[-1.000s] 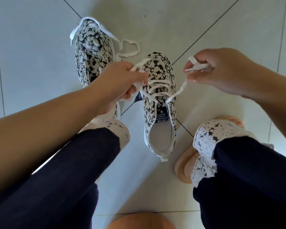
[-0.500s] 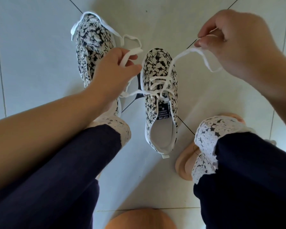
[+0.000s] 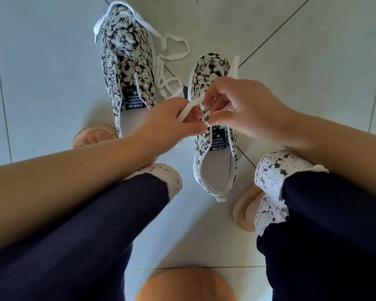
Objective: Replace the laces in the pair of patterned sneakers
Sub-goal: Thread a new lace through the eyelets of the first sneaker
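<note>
Evidently the job stood partway through. The nearer sneaker [image 3: 212, 68] lay about the middle of the floor [image 3: 52, 72], toe toward the far edge, and its white lace [image 3: 190, 106] was in both hands above the tongue. The left hand [image 3: 169, 127] pinched a flat run of that lace between thumb and fingers, its grip closed on it. The right hand [image 3: 248, 109] had its fingertips curled round a small loop of the same lace, so that grip was closed on it too. How many rows were threaded could not be told, since the hands covered them. One metal eyelet [image 3: 204, 144] near the collar showed bare, so I judged the top of this sneaker was not yet finished.

The other sneaker [image 3: 126, 51], just beside it toward the far left corner, had bare eyelets all the way down. A loose lace [image 3: 175, 58] was draped round its toe and lay coiled on the floor between the two sneakers; whether old or new I could not tell. By my reckoning one sneaker was under way and one wholly left to do. Nearest the camera were dark trousers [image 3: 85, 224] and peach slippers [image 3: 245, 213].
</note>
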The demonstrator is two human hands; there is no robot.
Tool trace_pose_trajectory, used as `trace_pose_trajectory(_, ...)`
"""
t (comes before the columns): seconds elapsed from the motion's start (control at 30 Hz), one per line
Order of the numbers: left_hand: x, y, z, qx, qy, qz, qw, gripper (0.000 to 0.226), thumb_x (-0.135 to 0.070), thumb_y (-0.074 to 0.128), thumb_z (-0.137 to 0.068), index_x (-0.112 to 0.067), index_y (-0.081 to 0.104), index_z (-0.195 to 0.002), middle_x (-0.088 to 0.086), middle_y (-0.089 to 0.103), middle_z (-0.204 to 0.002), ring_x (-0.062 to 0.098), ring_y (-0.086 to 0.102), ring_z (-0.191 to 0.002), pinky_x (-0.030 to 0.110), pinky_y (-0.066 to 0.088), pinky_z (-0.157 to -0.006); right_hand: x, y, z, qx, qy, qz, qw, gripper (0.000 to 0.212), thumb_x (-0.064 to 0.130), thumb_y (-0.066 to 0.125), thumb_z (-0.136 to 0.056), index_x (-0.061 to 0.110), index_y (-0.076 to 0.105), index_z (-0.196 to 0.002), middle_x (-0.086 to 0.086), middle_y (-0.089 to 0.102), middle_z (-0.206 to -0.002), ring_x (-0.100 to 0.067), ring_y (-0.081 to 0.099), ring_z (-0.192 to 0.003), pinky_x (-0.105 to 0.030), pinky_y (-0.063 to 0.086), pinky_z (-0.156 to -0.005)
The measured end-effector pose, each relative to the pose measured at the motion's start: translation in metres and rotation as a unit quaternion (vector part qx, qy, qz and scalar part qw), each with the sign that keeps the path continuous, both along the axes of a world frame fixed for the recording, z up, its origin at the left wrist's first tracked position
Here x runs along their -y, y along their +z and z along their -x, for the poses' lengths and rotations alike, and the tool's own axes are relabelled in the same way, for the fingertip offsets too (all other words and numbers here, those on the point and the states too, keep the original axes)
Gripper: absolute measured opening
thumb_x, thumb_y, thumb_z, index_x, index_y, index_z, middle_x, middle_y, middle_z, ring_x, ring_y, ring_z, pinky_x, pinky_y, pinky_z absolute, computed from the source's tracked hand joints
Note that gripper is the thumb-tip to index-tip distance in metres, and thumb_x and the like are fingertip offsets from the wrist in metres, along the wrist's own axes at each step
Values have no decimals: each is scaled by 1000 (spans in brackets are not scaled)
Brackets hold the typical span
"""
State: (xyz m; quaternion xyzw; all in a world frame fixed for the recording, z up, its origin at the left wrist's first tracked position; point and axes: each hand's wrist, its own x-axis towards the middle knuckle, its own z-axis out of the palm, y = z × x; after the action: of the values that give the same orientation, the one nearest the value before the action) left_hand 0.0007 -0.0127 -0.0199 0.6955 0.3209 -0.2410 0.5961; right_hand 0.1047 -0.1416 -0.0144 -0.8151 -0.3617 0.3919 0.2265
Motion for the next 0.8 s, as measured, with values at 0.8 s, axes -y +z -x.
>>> trace_pose_trajectory(0.8, -5, -12, -1, 20, -2, -30, 999, 6, -21, 63, -85, -18, 60, -82, -7, 57, -67, -8, 48, -46, 20, 39, -60, 13, 11, 11, 6, 58, 87, 995, 16, 19, 59, -90, 20, 71, -100, 22, 63, -69, 3, 50, -39, 2, 37, -53)
